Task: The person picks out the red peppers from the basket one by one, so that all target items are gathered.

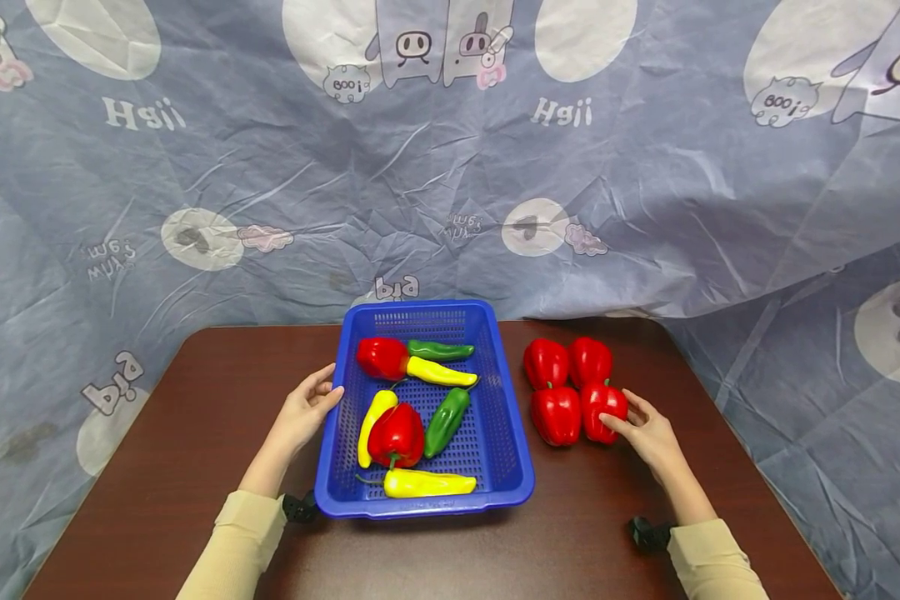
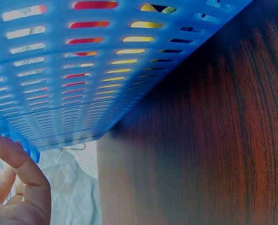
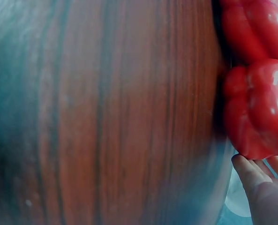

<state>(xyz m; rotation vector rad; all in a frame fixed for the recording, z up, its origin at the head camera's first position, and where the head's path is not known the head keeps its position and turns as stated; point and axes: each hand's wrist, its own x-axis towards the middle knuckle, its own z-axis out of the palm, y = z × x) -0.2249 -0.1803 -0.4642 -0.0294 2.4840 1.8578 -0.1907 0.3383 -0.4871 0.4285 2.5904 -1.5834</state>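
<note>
A blue perforated plastic basket (image 1: 521, 492) stands on the table, with my left hand (image 1: 307, 408) holding the upper part of its left rim. In the left wrist view, the thumb and bent fingers of that hand (image 2: 24, 183) are at the rim. To the right of the basket, my right hand (image 1: 648, 433) grips a red bell pepper (image 1: 594, 404), thumb in front and fingers on its far right side. This pepper (image 3: 258, 110) fills the right edge of the right wrist view. It stands among several red bell peppers (image 1: 555, 414) grouped together.
Inside the basket lie two red bell peppers (image 1: 397, 433), long yellow peppers (image 1: 431, 483) and green peppers (image 1: 447, 421). The dark brown wooden table (image 1: 195, 442) reaches back to a grey-blue patterned cloth (image 1: 420, 167). Black wrist straps (image 1: 648, 533) sit near both sleeves.
</note>
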